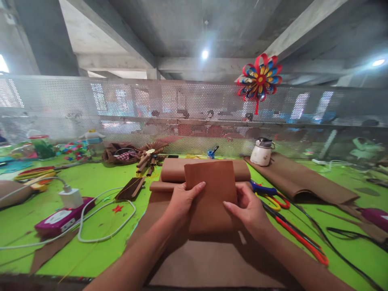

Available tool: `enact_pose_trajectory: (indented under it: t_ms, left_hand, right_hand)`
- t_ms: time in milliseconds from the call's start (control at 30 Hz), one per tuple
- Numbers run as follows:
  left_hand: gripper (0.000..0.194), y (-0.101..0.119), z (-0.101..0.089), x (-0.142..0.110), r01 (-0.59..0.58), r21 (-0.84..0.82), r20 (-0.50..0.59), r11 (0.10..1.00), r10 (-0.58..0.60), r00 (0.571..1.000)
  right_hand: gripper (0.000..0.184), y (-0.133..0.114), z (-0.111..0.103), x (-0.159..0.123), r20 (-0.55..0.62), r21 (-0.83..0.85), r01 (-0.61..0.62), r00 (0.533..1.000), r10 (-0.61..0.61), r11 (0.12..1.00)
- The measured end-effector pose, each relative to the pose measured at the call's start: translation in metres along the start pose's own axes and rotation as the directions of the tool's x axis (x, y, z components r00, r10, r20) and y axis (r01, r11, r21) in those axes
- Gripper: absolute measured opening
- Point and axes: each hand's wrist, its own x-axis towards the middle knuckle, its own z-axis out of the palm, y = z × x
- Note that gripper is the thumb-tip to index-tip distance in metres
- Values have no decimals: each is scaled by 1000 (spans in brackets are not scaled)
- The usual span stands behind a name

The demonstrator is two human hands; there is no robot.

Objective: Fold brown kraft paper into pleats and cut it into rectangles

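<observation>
Brown sheet point(212, 198), roll point(172, 169) behind, bottle point(261, 155) at right

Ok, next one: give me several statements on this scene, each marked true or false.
1. The left hand and right hand both hold the brown piece. True.
2. The red star lies inside a loop of white cable. True.
3. In the picture, the flower decoration appears below both hands. False: the flower decoration appears above them.
4. In the picture, the white flask stands left of the brown piece. False: the white flask stands to its right.
</observation>
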Motion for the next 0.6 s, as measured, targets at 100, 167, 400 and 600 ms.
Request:
enact_pose_trajectory:
  t_ms: [100,167,400,600]
  left_hand:
    - [41,1,1,-1,4,22,-13,1000,-3,1000]
    - [40,1,2,-2,10,21,12,1000,-10,1000]
    - [38,-4,4,-3,38,60,20,998,-39,999]
    - [37,-2,7,0,158,129,-9,979,-158,987]
  right_hand:
    - [69,-11,1,4,-50,95,12,999,-7,995]
    - [62,-17,1,8,-71,109,-63,995,71,992]
    - [42,-13,-6,15,8,47,-197,980,197,979]
    - [41,-3,-12,14,-34,-218,-112,994,107,969]
